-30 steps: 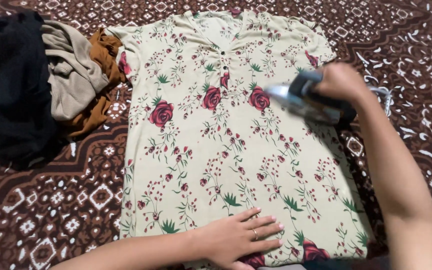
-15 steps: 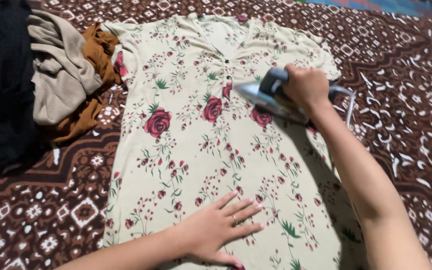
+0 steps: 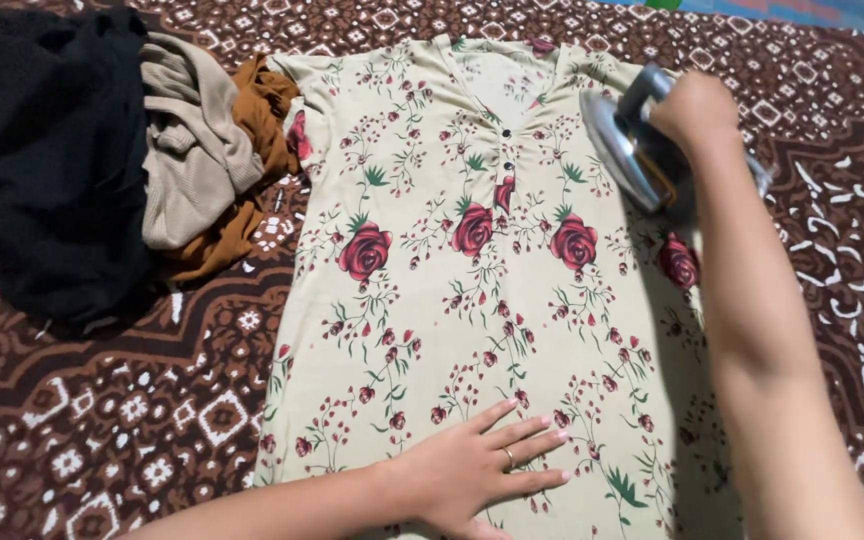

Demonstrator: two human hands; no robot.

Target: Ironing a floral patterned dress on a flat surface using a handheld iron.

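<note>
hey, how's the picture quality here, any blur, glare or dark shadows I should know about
Head view: the iron in the right hand is slightly motion-blurred, its soleplate catching a soft sheen; the right forearm casts a shadow on the floral shirt; the left hand is sharp; the black cloth loses detail in darkness.

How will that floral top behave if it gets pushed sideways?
The floral top lies flat and thin, so it is probably floppy and would bunch rather than slide. The left hand pressing its hem likely anchors it. The iron, tilted in the right hand, looks heavier.
</note>
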